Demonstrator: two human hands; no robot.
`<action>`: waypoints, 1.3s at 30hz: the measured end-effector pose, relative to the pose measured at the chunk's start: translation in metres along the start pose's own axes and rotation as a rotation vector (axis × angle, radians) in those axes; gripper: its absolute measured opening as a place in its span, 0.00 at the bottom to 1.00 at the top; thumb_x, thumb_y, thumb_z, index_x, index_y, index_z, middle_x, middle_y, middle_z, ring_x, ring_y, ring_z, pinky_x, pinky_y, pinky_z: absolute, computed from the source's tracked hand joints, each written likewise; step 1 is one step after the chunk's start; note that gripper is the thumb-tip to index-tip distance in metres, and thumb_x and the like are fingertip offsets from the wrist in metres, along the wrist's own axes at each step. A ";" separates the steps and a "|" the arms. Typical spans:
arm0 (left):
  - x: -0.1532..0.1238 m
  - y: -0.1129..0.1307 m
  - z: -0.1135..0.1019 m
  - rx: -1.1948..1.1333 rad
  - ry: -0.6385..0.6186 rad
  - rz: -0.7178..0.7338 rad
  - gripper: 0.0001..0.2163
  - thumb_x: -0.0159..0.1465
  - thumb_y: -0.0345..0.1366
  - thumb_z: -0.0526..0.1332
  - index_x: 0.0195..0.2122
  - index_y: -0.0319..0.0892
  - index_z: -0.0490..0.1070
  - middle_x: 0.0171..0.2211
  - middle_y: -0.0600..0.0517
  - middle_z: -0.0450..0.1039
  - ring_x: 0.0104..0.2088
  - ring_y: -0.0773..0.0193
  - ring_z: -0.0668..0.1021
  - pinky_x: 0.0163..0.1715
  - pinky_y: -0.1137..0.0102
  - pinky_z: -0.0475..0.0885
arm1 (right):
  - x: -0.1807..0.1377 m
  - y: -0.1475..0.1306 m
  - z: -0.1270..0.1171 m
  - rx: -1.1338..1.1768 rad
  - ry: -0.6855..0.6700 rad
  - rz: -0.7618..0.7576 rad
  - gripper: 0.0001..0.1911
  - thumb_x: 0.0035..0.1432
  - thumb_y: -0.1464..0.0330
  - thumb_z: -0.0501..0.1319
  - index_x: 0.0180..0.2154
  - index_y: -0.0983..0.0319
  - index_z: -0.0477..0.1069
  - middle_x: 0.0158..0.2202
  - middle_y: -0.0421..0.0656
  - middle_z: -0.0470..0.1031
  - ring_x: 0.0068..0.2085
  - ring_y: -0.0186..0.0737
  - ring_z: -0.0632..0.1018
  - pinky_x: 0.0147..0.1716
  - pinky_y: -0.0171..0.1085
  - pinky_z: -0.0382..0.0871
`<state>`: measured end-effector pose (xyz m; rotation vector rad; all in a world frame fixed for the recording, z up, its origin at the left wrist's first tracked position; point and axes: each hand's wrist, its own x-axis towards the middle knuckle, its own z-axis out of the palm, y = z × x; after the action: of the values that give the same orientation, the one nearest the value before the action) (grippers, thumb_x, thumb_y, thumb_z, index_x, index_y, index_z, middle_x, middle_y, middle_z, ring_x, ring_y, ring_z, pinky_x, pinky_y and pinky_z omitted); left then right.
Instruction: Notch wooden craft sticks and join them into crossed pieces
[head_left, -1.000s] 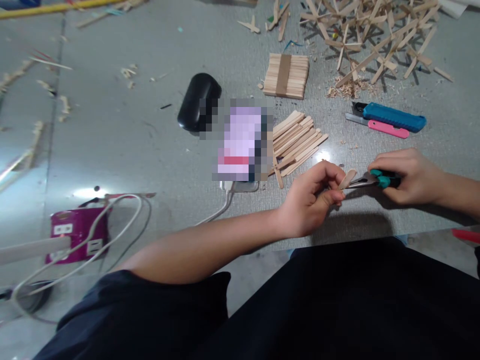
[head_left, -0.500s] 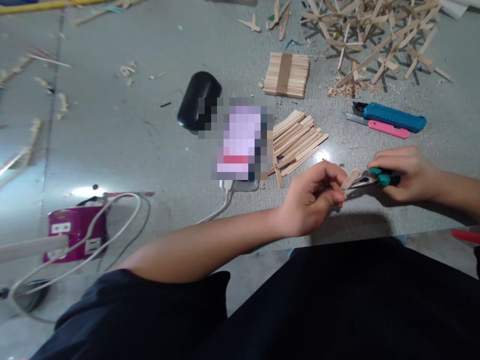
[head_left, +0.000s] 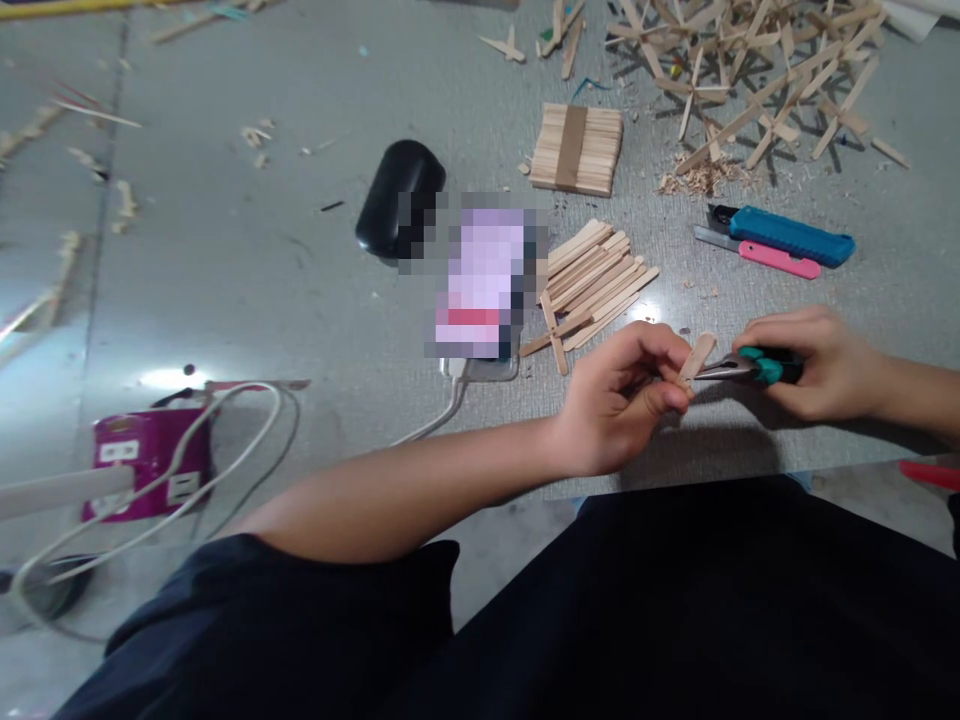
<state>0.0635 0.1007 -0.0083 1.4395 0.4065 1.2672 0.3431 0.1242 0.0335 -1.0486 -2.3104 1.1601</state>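
My left hand (head_left: 626,395) pinches a wooden craft stick (head_left: 699,358) between thumb and fingers, its rounded end pointing up; its lower part is hidden by the fingers. My right hand (head_left: 821,362) is closed around the green and black handles of long-nose pliers (head_left: 754,366). The pliers' tips reach the stick close to my left fingertips; whether they grip it I cannot tell. Behind my left hand lie a spread of loose craft sticks (head_left: 596,275) and a crossed-stick piece (head_left: 555,335).
Farther back are a banded bundle of sticks (head_left: 592,150), a heap of joined sticks (head_left: 750,70) and wood shavings (head_left: 701,175). A blue cutter (head_left: 795,235) and pink knife (head_left: 780,260) lie beyond my right hand. Leftward are a blurred-out phone (head_left: 484,280), black case (head_left: 401,195) and purple power box (head_left: 150,465).
The pliers have turned slightly in my right hand, and the stick's upper end has tipped a little. Both hands stay almost in place; the view has shifted slightly.
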 end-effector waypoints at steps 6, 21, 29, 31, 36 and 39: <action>-0.001 -0.002 0.001 0.015 0.034 0.060 0.08 0.77 0.34 0.75 0.53 0.45 0.79 0.38 0.55 0.78 0.30 0.73 0.80 0.31 0.79 0.79 | -0.008 -0.011 0.007 0.076 -0.031 0.138 0.08 0.69 0.58 0.68 0.38 0.53 0.78 0.28 0.38 0.74 0.28 0.40 0.72 0.30 0.44 0.64; 0.002 -0.002 0.002 -0.052 -0.004 0.050 0.09 0.76 0.33 0.75 0.50 0.46 0.76 0.37 0.56 0.76 0.31 0.69 0.81 0.34 0.75 0.81 | -0.010 -0.015 0.010 0.099 -0.102 0.193 0.10 0.71 0.56 0.67 0.39 0.54 0.78 0.29 0.38 0.75 0.30 0.41 0.73 0.33 0.43 0.65; -0.002 -0.005 -0.002 0.203 0.100 0.064 0.11 0.78 0.35 0.73 0.57 0.46 0.77 0.40 0.55 0.78 0.32 0.71 0.82 0.35 0.76 0.82 | -0.006 -0.025 0.002 0.188 -0.179 0.398 0.19 0.72 0.49 0.69 0.36 0.56 0.79 0.28 0.39 0.76 0.30 0.40 0.73 0.32 0.41 0.65; -0.002 -0.008 -0.004 0.292 0.116 0.102 0.12 0.77 0.33 0.74 0.58 0.46 0.78 0.40 0.56 0.79 0.33 0.71 0.82 0.35 0.76 0.81 | -0.004 -0.025 -0.001 0.261 -0.221 0.437 0.22 0.69 0.47 0.72 0.34 0.57 0.79 0.28 0.38 0.75 0.30 0.40 0.73 0.32 0.40 0.65; 0.001 -0.013 -0.010 0.339 0.099 0.038 0.16 0.77 0.36 0.73 0.62 0.46 0.76 0.38 0.56 0.79 0.35 0.69 0.83 0.35 0.75 0.79 | -0.002 -0.021 -0.006 0.621 -0.411 0.603 0.30 0.66 0.42 0.77 0.29 0.58 0.73 0.22 0.36 0.69 0.23 0.35 0.67 0.24 0.37 0.59; 0.002 -0.015 -0.014 0.293 0.079 -0.057 0.20 0.75 0.41 0.77 0.63 0.45 0.75 0.35 0.57 0.79 0.34 0.67 0.82 0.36 0.72 0.80 | 0.000 -0.019 -0.008 0.806 -0.518 0.614 0.31 0.68 0.44 0.77 0.28 0.59 0.72 0.22 0.38 0.72 0.23 0.35 0.71 0.25 0.36 0.64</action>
<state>0.0580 0.1143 -0.0225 1.6123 0.7052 1.2581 0.3390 0.1214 0.0536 -1.2224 -1.4931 2.5554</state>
